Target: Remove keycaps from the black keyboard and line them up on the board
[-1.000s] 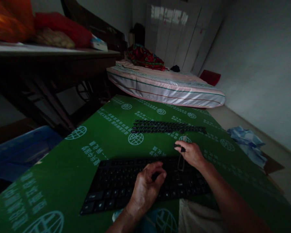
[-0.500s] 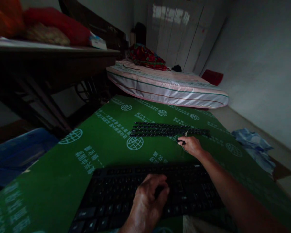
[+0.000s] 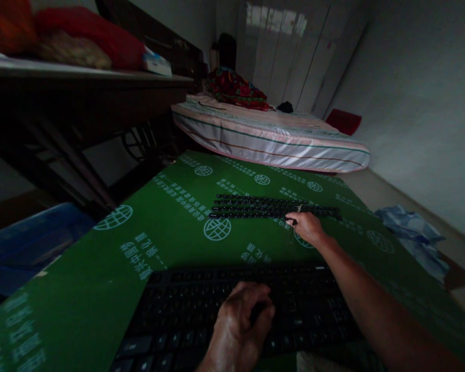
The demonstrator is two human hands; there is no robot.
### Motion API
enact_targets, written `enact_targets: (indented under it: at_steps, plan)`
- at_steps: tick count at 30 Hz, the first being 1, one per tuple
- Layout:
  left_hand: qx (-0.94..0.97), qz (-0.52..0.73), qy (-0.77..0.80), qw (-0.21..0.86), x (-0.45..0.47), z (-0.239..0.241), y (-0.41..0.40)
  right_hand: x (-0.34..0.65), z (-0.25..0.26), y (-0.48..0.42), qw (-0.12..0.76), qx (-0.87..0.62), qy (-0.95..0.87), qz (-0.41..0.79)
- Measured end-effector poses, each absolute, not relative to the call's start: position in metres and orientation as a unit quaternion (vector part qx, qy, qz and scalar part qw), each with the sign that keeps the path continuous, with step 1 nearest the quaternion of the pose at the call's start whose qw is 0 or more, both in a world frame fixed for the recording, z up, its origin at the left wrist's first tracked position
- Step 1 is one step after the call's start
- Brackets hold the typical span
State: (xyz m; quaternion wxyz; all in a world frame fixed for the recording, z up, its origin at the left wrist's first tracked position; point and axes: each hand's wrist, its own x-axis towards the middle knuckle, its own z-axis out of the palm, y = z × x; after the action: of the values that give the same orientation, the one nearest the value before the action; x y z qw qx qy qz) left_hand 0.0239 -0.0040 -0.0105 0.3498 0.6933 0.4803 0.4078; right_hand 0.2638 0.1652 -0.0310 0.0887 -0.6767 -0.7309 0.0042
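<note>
A black keyboard [image 3: 170,305] lies on a green printed board [image 3: 96,289], close in front of me. My left hand [image 3: 244,315] rests over the keyboard's middle, fingers curved and the thumb apart from them; what is under the palm is hidden. Farther out, several long rows of small black keycaps [image 3: 248,206] lie side by side on the board. My right hand [image 3: 304,226] is at the near edge of these rows, its thumb and fingers pinched on a small black keycap [image 3: 291,221]. A pale thin thing [image 3: 299,208] shows just above that hand, too small to name.
Beyond the board stands a bed with a striped mattress [image 3: 271,137]. To the left are a dark table [image 3: 101,88] carrying bags and a blue plastic bin [image 3: 34,237]. Blue-and-white cloth [image 3: 411,227] lies on the floor at the right.
My right hand has moved slightly away from me, closer to the keycap rows, with the keycap still pinched. My left hand stays on the keyboard; the view has shifted a little.
</note>
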Motion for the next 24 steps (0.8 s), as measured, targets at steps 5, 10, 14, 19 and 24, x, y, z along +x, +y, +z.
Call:
enact_targets:
  at_steps: [5, 10, 14, 19, 24]
  plan:
    - [0.7, 0.401, 0.48, 0.343, 0.0231, -0.0115, -0.0039, 0.2636, -0.0301, 0.1676, 0.086, -0.677, -0.731, 0.002]
    - [0.709, 0.406, 0.472, 0.331, 0.0229, -0.0128, -0.0036, 0.2628, -0.0288, 0.168, 0.083, -0.675, -0.733, 0.003]
    - [0.711, 0.409, 0.471, 0.324, 0.0228, -0.0152, -0.0035, 0.2622, -0.0292, 0.1684, 0.084, -0.675, -0.733, 0.003]
    - [0.715, 0.4, 0.472, 0.325, 0.0224, -0.0166, -0.003, 0.2615, -0.0294, 0.1691, 0.085, -0.677, -0.731, 0.004]
    - [0.714, 0.401, 0.47, 0.329, 0.023, -0.0138, -0.0039, 0.2611, -0.0288, 0.1692, 0.085, -0.677, -0.731, 0.003]
